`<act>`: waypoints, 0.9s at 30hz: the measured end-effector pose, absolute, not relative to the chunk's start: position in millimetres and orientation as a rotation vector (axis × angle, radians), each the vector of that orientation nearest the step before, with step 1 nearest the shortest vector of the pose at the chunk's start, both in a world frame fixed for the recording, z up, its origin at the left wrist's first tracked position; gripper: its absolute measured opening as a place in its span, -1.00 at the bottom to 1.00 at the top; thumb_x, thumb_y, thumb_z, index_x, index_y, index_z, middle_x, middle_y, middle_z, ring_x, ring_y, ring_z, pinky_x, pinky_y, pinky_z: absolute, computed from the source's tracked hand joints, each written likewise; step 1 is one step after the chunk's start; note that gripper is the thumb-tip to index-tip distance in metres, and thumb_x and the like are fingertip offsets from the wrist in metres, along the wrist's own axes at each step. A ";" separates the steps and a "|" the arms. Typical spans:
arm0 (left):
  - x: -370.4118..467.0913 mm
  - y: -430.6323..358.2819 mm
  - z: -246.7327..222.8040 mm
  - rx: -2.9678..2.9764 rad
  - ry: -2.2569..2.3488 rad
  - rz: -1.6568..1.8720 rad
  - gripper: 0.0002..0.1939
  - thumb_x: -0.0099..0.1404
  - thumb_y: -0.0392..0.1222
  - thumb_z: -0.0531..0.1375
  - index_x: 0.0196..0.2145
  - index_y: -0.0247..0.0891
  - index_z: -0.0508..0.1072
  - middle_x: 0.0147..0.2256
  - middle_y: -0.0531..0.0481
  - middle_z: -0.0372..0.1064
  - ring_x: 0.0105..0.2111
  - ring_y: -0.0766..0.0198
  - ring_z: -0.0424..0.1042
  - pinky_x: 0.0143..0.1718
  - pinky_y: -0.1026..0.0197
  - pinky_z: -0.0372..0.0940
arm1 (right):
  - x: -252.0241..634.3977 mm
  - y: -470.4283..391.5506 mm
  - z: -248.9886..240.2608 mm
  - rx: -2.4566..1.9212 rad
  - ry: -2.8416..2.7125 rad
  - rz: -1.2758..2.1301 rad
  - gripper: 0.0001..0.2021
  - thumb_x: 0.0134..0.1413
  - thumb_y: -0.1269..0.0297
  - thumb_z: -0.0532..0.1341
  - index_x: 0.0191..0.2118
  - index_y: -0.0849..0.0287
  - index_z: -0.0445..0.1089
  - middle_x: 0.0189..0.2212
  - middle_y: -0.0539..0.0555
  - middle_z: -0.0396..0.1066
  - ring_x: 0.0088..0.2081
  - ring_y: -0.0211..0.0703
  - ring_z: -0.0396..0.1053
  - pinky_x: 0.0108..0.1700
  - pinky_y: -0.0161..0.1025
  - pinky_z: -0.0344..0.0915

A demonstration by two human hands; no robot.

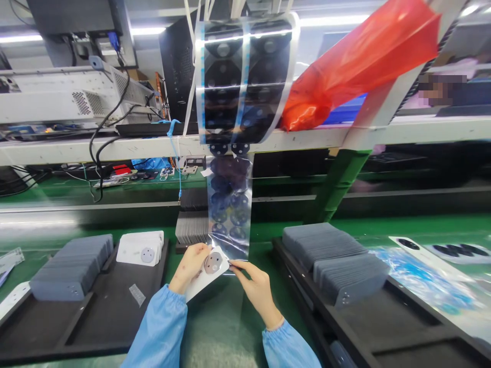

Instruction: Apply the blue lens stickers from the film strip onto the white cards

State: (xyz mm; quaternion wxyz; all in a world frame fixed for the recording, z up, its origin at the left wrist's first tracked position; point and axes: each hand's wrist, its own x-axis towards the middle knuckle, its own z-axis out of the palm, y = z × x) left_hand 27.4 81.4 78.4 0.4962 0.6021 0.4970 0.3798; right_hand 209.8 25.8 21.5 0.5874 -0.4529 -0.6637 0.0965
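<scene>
My left hand (pixel 190 268) grips a white phone back panel (pixel 198 286) along its left edge, holding it tilted above the bench. On the panel's upper end sits a round grey camera-ring piece with dark holes (pixel 213 262). Thumb and forefinger of my right hand (pixel 255 287) are pinched together at the panel's upper right corner; whatever is between them is too small to make out. Just behind both hands hangs a clear film strip (pixel 230 204) carrying dark round stickers in two columns. It runs down from a large roll (pixel 245 82) at the shelf.
A black tray (pixel 115 327) at left holds grey panels (pixel 72 266) and a stack of white panels (pixel 140 248). The right black tray (pixel 402 322) carries more grey panels (pixel 333 260). A red plastic bag (pixel 364 61) hangs over the shelf edge (pixel 153 145).
</scene>
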 end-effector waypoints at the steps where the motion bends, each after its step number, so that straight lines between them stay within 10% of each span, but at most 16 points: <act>1: 27.4 81.7 77.5 1.464 1.206 0.928 -0.53 0.13 0.23 0.19 -0.57 -0.27 0.30 -0.63 0.16 0.11 -0.64 0.44 0.04 -0.62 0.33 -0.09 | 209.7 25.7 21.1 -1.048 -1.574 0.150 -0.82 0.23 0.26 0.18 -0.17 0.01 0.55 -0.32 0.05 0.56 -0.32 -0.07 0.52 -0.23 -0.15 0.48; 9: 25.9 85.3 73.9 1.521 1.343 1.064 -0.57 0.21 0.16 0.11 -0.55 -0.27 0.38 -0.63 0.11 0.22 -0.63 0.37 0.15 -0.60 0.30 0.00 | 200.9 13.9 26.5 -1.111 -1.605 -0.630 -0.73 0.11 0.43 0.30 -0.20 -0.19 0.54 -0.20 0.06 0.46 -0.10 -0.01 0.37 0.05 0.03 0.30; 17: 2.8 75.4 67.5 1.494 1.689 1.490 -0.73 0.30 -0.04 0.05 -0.16 -0.24 0.36 -0.11 -0.15 0.34 -0.12 0.09 0.35 -0.04 0.06 0.21 | 183.8 4.1 29.7 -0.943 -1.366 0.603 -0.85 0.04 0.20 0.37 -0.27 0.08 0.46 -0.48 -0.01 0.44 -0.44 -0.15 0.43 -0.35 -0.22 0.42; 20: -3.9 56.0 57.3 1.499 1.718 1.457 -0.71 0.30 0.00 0.07 -0.18 -0.23 0.40 -0.17 -0.13 0.33 -0.18 0.08 0.35 -0.04 0.02 0.23 | 176.7 2.7 27.4 -0.878 -1.075 0.973 -0.55 -0.09 0.08 0.42 -0.07 0.10 0.41 -0.45 0.00 0.45 -0.40 -0.12 0.46 -0.30 -0.19 0.46; 27: 18.9 15.5 35.6 1.469 1.660 1.350 -0.63 0.30 0.12 0.02 -0.38 -0.23 0.38 -0.35 -0.07 0.33 -0.32 0.13 0.37 -0.23 0.10 0.30 | 161.7 -6.5 26.5 -0.967 -0.970 1.052 -0.72 -0.14 0.07 0.43 -0.40 0.16 0.48 -0.49 0.03 0.47 -0.45 -0.15 0.40 -0.37 -0.23 0.39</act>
